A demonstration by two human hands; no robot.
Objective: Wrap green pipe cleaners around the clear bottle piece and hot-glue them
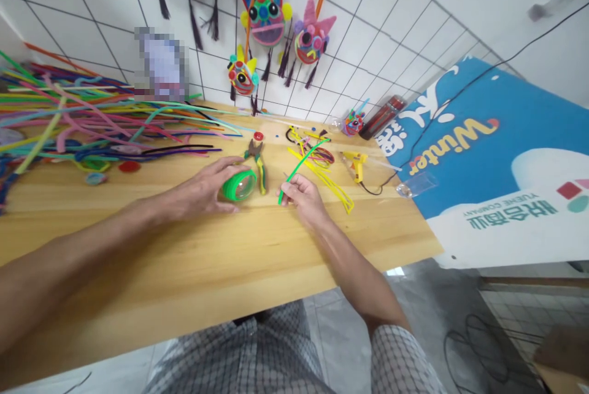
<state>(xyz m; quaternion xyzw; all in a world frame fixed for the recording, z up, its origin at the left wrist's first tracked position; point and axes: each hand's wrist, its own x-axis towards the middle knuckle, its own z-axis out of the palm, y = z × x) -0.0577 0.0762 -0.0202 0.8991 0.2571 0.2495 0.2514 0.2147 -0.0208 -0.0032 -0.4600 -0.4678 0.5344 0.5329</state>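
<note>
My left hand [207, 189] curves round a clear plastic ball [246, 184] banded with green pipe cleaner, thumb on the near side and fingers on the far side. The ball rests on or just over the wooden table [184, 265]; I cannot tell which. In my right hand [302, 194], a green pipe cleaner [307, 158] is pinched near its lower end, its free length slanting up and away to the right. Pliers [261, 168] with green and yellow handles lie between the hands, just beyond the ball.
Many coloured pipe cleaners [115, 115] are heaped at the left. Yellow pipe cleaners [334, 182] and a yellow glue gun [356, 165] with a cable lie at the right. A flask [381, 116] stands by the wall grid, where decorated masks [267, 16] hang. A blue printed board [497, 136] adjoins the table.
</note>
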